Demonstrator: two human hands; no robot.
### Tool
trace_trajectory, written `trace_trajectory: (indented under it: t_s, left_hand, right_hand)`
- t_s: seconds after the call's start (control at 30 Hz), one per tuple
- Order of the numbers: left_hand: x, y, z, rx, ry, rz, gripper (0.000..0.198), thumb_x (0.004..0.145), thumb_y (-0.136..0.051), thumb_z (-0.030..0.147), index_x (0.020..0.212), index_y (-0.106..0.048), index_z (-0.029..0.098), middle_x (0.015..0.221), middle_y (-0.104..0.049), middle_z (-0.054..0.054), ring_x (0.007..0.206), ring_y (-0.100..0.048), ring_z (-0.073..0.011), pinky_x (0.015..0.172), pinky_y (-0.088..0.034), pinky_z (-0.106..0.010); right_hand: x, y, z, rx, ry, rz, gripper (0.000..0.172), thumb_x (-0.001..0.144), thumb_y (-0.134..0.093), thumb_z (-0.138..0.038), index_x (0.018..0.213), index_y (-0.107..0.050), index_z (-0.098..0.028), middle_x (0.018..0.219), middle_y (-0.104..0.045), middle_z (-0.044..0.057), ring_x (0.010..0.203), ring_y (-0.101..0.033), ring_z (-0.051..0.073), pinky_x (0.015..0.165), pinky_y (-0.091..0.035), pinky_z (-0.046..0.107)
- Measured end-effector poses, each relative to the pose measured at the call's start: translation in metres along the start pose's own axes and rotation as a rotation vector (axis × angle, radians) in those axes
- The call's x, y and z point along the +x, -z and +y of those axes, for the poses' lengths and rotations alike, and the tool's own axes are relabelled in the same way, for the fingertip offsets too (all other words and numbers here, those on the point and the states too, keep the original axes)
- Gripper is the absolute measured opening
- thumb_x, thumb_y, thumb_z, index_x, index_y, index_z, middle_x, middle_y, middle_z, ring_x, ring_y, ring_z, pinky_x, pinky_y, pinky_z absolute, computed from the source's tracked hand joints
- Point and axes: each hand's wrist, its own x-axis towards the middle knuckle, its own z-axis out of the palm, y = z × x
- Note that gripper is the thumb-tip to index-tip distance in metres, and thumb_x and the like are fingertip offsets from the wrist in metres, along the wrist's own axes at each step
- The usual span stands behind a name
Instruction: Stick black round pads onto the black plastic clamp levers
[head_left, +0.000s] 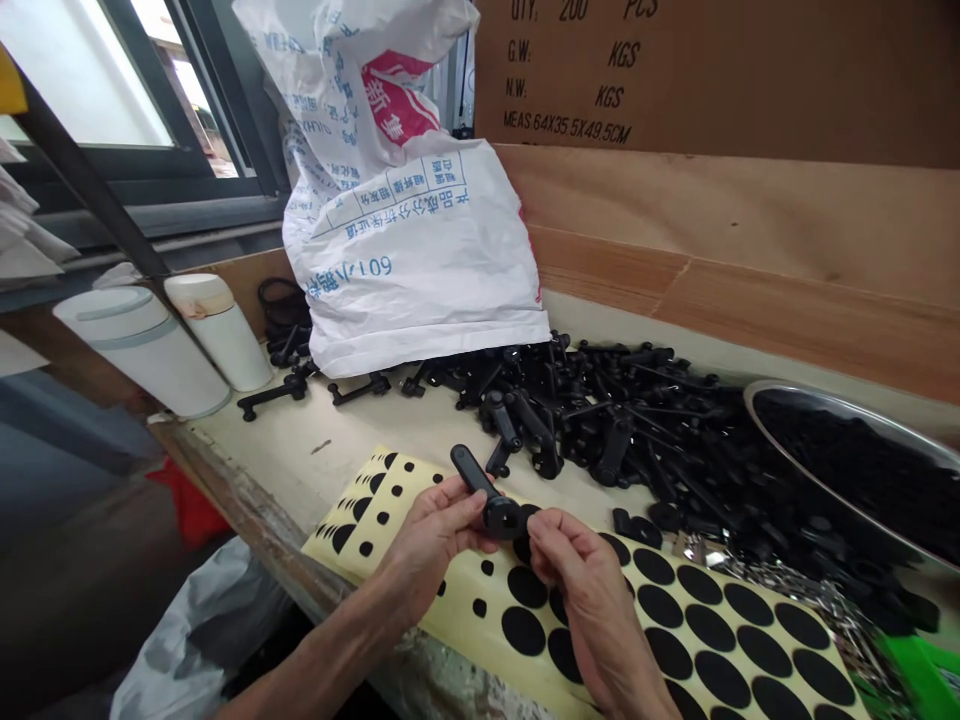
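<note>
My left hand (429, 537) is closed around a black plastic lever-shaped part (484, 490), held just above a yellow backing sheet (457, 585) covered in round black stickers. My right hand (585, 585) is beside it, its fingers pinched together at the round end of the part. Whether a sticker is between those fingertips is hidden. Both hands hover over the near edge of the workbench (300, 455).
A heap of the same black parts (600, 420) spreads across the bench behind the hands, spilling from a white printed sack (405, 230). A metal bowl (847, 440) of black pieces sits at the right. Two white cylindrical containers (172, 340) stand at the left. Cardboard boxes (712, 70) line the back.
</note>
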Motion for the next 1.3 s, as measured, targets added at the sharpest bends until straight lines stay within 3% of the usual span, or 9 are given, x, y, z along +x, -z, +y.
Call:
trace_trajectory:
  t_s: [0.3, 1.3]
  left_hand:
    - [-0.001, -0.002, 0.004, 0.007, 0.008, -0.012, 0.031, 0.077, -0.072, 0.032, 0.099, -0.068, 0.011, 0.088, -0.068, -0.010, 0.068, -0.060, -0.0146, 0.059, -0.047, -0.025]
    - [0.000, 0.001, 0.001, -0.008, -0.007, -0.055, 0.029, 0.081, -0.068, 0.028, 0.106, -0.068, 0.013, 0.095, -0.069, -0.011, 0.072, -0.060, -0.0153, 0.062, -0.048, -0.027]
  right_hand:
    - [0.000, -0.002, -0.013, -0.053, -0.035, 0.069, 0.034, 0.069, -0.072, -0.048, 0.063, -0.057, -0.018, 0.056, -0.038, -0.005, 0.055, -0.027, 0.011, 0.052, -0.023, 0.023]
    - [0.006, -0.003, -0.003, -0.158, 0.018, 0.107, 0.032, 0.071, -0.071, -0.048, 0.066, -0.062, -0.018, 0.054, -0.044, -0.004, 0.051, -0.034, 0.010, 0.047, -0.027, 0.023]
